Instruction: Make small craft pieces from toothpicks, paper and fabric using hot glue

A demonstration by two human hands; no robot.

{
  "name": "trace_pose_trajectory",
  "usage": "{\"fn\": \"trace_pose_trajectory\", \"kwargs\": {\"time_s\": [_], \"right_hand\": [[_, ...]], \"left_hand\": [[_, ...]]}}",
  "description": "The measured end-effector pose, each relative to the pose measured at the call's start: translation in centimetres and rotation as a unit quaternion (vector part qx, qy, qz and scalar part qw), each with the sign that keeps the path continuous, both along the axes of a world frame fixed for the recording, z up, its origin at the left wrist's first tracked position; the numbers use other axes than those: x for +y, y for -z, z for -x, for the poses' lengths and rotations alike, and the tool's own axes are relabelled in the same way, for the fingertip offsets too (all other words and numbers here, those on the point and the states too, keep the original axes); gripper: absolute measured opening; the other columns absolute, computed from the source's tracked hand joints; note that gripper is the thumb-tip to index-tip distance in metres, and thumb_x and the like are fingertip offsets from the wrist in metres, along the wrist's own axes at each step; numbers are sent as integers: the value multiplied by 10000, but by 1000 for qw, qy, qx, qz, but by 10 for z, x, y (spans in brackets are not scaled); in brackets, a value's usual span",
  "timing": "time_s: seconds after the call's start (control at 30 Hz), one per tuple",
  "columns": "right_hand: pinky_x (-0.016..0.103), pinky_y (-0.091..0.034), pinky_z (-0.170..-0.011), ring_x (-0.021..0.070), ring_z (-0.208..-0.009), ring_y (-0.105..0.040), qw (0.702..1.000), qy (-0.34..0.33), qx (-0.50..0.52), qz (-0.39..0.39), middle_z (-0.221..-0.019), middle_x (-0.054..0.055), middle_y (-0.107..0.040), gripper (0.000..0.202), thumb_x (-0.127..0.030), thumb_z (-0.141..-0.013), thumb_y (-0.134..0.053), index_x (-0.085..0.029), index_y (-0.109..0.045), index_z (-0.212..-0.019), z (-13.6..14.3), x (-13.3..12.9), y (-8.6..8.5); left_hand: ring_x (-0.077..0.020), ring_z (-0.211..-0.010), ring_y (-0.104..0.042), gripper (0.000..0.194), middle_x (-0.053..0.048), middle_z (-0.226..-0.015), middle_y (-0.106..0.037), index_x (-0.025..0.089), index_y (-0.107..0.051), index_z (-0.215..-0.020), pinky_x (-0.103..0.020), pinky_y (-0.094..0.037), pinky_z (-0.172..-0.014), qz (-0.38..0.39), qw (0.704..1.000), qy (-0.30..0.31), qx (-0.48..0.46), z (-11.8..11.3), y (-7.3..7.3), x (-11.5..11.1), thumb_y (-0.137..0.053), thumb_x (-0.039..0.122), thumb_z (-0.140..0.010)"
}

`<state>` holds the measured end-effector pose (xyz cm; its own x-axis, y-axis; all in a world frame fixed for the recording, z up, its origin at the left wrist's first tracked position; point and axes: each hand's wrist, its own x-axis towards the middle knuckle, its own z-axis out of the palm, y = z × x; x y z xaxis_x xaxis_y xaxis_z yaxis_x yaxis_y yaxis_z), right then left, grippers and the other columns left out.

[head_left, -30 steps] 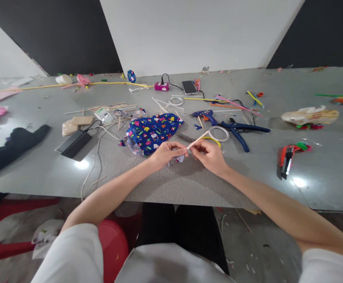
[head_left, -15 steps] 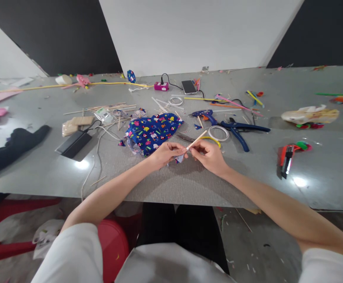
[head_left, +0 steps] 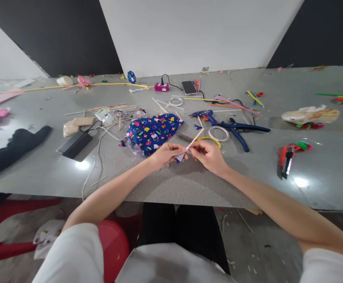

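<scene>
A thin wooden stick (head_left: 196, 137) slants up and to the right from between both hands. At its lower end hangs a small folded piece of blue patterned cloth (head_left: 179, 157), pale side showing. My left hand (head_left: 168, 154) is closed on the cloth and the stick's base. Beside it, my right hand (head_left: 208, 155) pinches the stick low down, its fingertips almost touching the left ones. Just behind my left hand lies a larger blue patterned cloth (head_left: 153, 131). Scissors (head_left: 185, 137), partly hidden, rest beyond the hands.
Behind my right hand are a yellow ring (head_left: 211, 140), a white coil (head_left: 218, 133), blue pliers (head_left: 239, 129) and a glue gun (head_left: 204, 114). A black box (head_left: 75, 144) with a cable is at left, a box cutter (head_left: 287, 161) at right. A person's dark sleeve (head_left: 15, 149) shows far left.
The stick's upper end has tipped slightly up and to the left. Both hands keep nearly the same place and grip. The dark sleeve at far left has shifted slightly.
</scene>
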<state>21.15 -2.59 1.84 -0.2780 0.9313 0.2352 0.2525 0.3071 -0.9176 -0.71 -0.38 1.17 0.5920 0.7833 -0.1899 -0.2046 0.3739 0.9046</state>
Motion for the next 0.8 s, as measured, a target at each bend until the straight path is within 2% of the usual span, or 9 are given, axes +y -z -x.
{"fn": "trace_pose_trajectory", "kwargs": {"time_s": [0.23, 0.53, 0.63, 0.8], "right_hand": [[275, -488, -555, 126, -577, -623, 1000, -1, 8, 7, -768, 9, -707, 275, -483, -963, -707, -208, -725, -967, -1, 2, 4], [268, -491, -534, 121, -576, -618, 1000, 3, 14, 11, -789, 23, -723, 279, -477, -949, -718, -198, -725, -939, -1, 3, 2], [268, -490, -535, 119, -572, -616, 1000, 6, 16, 10, -774, 18, -713, 275, -470, -942, -722, -197, -708, -913, 0, 3, 0], [260, -486, -536, 109, -561, -601, 1000, -1, 10, 8, -731, 2, -687, 259, -449, -934, -721, -203, -677, -867, 0, 1, -4]], "left_hand": [[-106, -691, -651, 399, -76, -839, -760, 95, -770, -902, -243, -458, -664, 13, 1000, -9, 6, -2, 2, -1, -903, 457, -800], [-124, -751, -667, 386, -89, -871, -781, 115, -812, -964, -236, -476, -647, 17, 1000, -5, 22, 0, -3, -2, -922, 425, -763], [-130, -770, -681, 349, -94, -880, -793, 122, -820, -938, -239, -488, -668, -27, 999, -16, 38, 0, -1, -1, -897, 428, -789], [-133, -800, -720, 280, -93, -938, -819, 137, -832, -974, -250, -537, -763, -161, 979, -65, 106, 0, 4, 0, -813, 396, -872]]}}
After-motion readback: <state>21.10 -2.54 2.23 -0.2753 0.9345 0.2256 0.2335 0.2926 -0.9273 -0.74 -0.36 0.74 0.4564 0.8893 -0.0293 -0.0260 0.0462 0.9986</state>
